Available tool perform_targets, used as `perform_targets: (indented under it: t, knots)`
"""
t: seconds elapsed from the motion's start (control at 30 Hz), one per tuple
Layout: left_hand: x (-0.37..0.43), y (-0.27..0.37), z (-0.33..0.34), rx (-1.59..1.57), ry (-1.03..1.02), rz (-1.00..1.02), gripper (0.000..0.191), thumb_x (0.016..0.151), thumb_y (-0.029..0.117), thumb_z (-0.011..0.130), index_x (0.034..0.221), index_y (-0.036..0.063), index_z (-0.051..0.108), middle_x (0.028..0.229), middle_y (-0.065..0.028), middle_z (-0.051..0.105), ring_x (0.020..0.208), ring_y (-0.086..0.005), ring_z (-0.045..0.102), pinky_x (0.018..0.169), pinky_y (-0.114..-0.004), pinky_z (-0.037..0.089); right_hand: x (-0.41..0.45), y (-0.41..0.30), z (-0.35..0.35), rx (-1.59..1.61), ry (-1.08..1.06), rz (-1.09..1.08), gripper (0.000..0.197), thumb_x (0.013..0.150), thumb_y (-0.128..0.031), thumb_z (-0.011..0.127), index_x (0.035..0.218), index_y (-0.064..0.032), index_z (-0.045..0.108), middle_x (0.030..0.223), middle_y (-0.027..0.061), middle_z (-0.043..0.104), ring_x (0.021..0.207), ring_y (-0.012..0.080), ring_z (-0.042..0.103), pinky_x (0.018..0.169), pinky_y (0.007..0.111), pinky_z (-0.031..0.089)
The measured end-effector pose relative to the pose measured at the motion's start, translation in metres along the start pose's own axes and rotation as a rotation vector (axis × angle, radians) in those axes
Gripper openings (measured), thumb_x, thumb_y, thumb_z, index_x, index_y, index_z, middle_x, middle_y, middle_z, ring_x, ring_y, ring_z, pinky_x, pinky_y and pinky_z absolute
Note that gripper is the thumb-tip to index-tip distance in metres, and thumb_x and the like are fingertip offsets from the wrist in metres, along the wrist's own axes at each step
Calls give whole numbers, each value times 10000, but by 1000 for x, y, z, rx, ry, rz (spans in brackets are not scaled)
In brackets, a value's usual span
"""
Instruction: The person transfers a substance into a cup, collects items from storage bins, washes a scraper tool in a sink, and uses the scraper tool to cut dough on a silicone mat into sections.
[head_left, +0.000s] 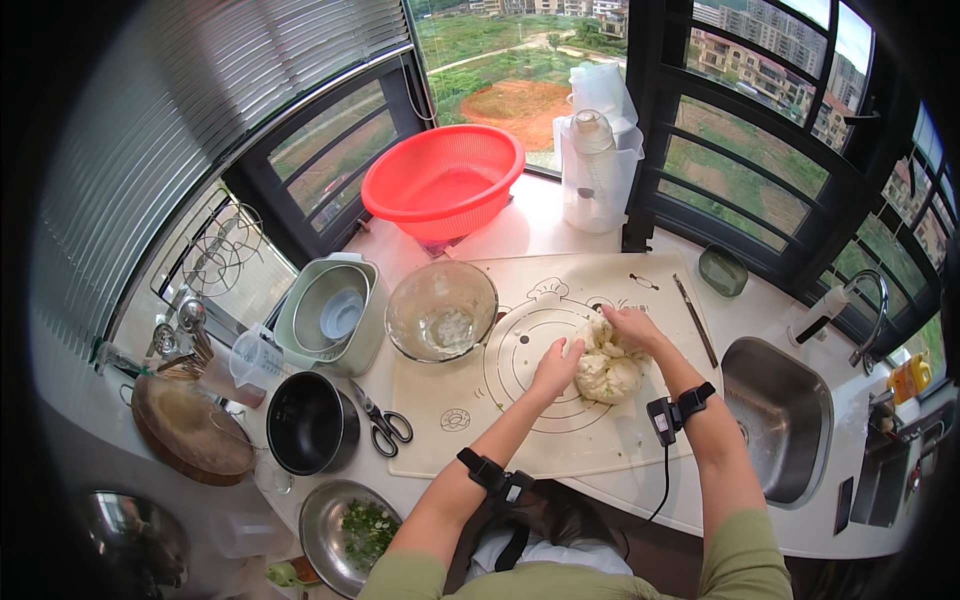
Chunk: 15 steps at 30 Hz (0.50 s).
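Observation:
A lumpy mass of pale dough (609, 379) with small green flecks rests on a cream printed kneading mat (442, 450). My left hand (557, 369) touches the left side of the dough, fingers pointing up. At the upper right of the dough, my right hand (630, 328) grips a raised part of it. Just left of the hands stands a glass bowl (401, 322) with white residue inside. Chopped greens (367, 529) lie in a steel bowl (315, 517) by my left forearm.
Scissors (386, 427) and a black pot (311, 424) are to the left, below a pale green basin (367, 360). A red plastic basket (442, 206) and clear pitchers (600, 180) stand at the window. A dark slim tool (696, 321) lies near the steel sink (780, 420). A cable hangs from the right wrist strap.

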<state>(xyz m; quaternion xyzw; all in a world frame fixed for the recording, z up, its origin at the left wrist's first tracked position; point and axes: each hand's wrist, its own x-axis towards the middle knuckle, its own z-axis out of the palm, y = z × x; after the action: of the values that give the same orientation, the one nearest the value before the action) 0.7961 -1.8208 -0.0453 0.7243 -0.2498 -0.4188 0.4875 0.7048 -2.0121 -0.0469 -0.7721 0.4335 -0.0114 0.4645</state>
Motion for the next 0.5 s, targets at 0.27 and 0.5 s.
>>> perform_targets:
  t: [0.27,0.5]
  knots:
    - [39,21,-23,-1,-442,67,679,816,432,636,1291,-3,420,1156,-121,544,1072,-173,518,916,-291,407,-63,-4,-15,-28,81,-630,461,684,-330,759,978,-27,572,1009,139,544,928,256,527,853,335,434]
    - [4,50,10,461,-469,296,654,650,204,740,1215,28,461,1135,-160,558,1041,-271,553,874,-347,442,-99,19,-29,14,-139,-582,593,661,-281,781,1120,-56,480,1117,213,495,1111,329,467,933,376,392]
